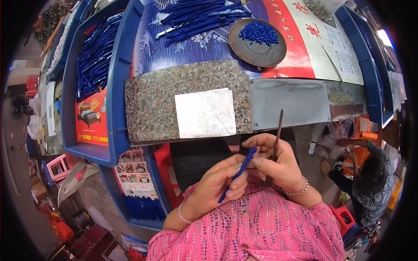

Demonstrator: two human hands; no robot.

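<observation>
Before my chest, my left hand (223, 179) is closed round a slim blue plastic strip (225, 193) with a rounded upper end. The strip slants, its lower tip sticking out below my fingers. My right hand (281, 164) has its fingertips at the strip's upper end; whether they pinch a small part there I cannot tell. That hand also grips a thin dark rod-like tool (278, 130), its point upward. Beyond my hands a folded white paper (205, 114) lies on a speckled stone slab (150, 102), next to a grey metal plate (289, 104).
A brown dish (261, 56) holds small blue pieces (259, 32). Behind the slab lies a pile of blue strips (196, 19). Blue trays stand left (114, 87) and right (363, 48); a lower tray (114, 195) holds more strips. Another person (370, 174) sits at right.
</observation>
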